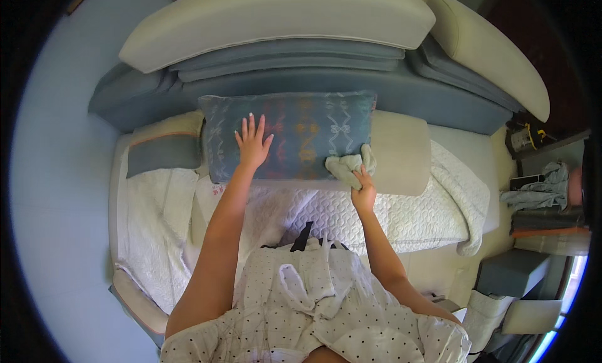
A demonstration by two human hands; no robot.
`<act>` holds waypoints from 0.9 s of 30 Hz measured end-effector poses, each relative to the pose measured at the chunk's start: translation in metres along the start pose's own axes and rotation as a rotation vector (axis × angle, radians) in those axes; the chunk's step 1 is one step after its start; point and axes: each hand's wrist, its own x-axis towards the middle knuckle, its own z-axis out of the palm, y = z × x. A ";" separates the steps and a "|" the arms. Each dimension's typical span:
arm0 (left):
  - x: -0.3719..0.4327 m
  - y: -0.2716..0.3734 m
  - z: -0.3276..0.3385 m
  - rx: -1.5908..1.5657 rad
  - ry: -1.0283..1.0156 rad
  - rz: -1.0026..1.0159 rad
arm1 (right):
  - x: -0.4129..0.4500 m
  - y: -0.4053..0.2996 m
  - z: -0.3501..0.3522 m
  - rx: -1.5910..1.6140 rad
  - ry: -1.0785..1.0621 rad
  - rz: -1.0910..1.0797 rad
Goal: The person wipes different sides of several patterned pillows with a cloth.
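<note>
A blue-grey patterned pillow with white, red and yellow motifs lies across the sofa seat before me. My left hand rests flat on its left part, fingers spread. In my right hand is a bunched pale green cloth, which touches the pillow's lower right corner. Beneath the pillow, a beige cushion sticks out to the right.
White quilted covers drape over the seat. At the left sits a grey and beige cushion. Behind rise the sofa's backrest and seat-back cushions. On the right are crumpled clothes and a blue-grey ottoman.
</note>
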 end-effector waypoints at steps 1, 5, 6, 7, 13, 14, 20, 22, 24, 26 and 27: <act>-0.008 -0.007 -0.003 -0.001 0.005 -0.012 | 0.000 -0.009 0.002 -0.001 -0.008 -0.010; -0.029 -0.037 -0.020 0.015 -0.059 -0.071 | 0.005 -0.056 0.017 0.027 0.079 -0.077; -0.036 -0.042 -0.022 0.000 -0.071 -0.076 | 0.004 -0.069 0.019 0.052 0.092 -0.078; -0.043 -0.048 -0.024 -0.015 -0.083 -0.081 | 0.003 -0.082 0.023 0.052 0.074 -0.088; -0.085 -0.084 -0.035 -0.084 -0.082 -0.065 | -0.004 -0.138 0.064 0.057 0.038 -0.145; -0.091 -0.090 -0.037 -0.093 -0.105 -0.059 | -0.005 -0.146 0.071 0.040 0.022 -0.164; -0.142 -0.118 -0.045 -0.112 -0.110 -0.091 | 0.016 -0.172 0.094 0.057 0.144 -0.254; -0.158 -0.124 -0.051 -0.103 -0.184 -0.151 | 0.031 -0.182 0.090 0.035 0.187 -0.305; -0.172 -0.125 -0.051 -0.113 -0.247 -0.217 | 0.048 -0.178 0.102 -0.041 0.137 -0.319; -0.178 -0.119 -0.042 -0.078 -0.248 -0.268 | 0.067 -0.149 0.106 -0.188 -0.063 -0.302; -0.186 -0.113 -0.037 -0.077 -0.245 -0.288 | 0.068 -0.142 0.114 -0.184 -0.079 -0.314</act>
